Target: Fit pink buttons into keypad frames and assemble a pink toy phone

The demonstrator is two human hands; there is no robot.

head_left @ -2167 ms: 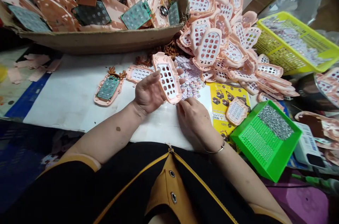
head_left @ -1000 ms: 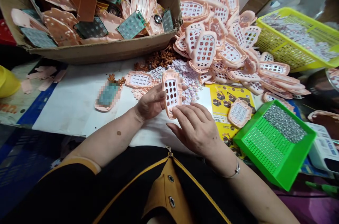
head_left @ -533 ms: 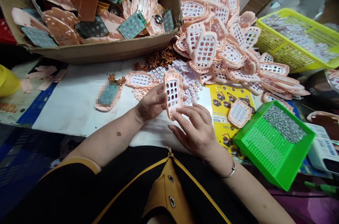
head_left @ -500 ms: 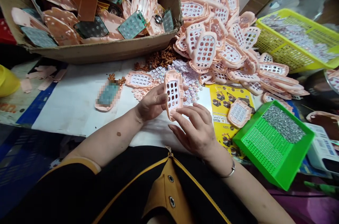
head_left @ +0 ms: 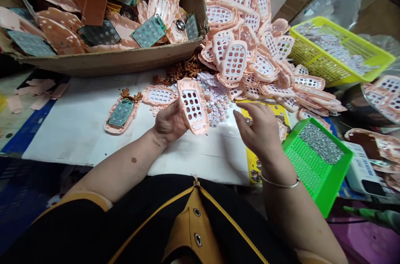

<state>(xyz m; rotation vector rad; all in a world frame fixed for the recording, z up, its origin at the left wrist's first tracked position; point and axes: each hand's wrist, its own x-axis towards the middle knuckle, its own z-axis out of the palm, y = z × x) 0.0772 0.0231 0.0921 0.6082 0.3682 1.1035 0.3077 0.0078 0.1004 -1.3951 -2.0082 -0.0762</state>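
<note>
My left hand (head_left: 171,122) grips a pink plastic toy-phone shell (head_left: 194,105) by its left edge, its hollow inner side with rows of button holes facing up. To the right, my right hand (head_left: 259,126) hovers with thumb and fingers apart and nothing between them. Small printed button pieces (head_left: 217,97) lie in a heap behind the held shell. Another pink shell (head_left: 159,95) rests just beyond my left hand. Farther left lies a shell with a green circuit board (head_left: 121,113) in it and brown antler pieces (head_left: 131,95) at its top.
A cardboard box (head_left: 109,61) of shells and boards stands at back left. Pink shells (head_left: 236,62) are piled behind, beside a yellow basket (head_left: 312,51). A green tray (head_left: 331,191) of small metal screws sits at right, near a white device (head_left: 362,168).
My right hand has let go of the shell and moved right, its fingers spreading. The shell, still in my left hand, has turned and tilted, showing more of its inside.
</note>
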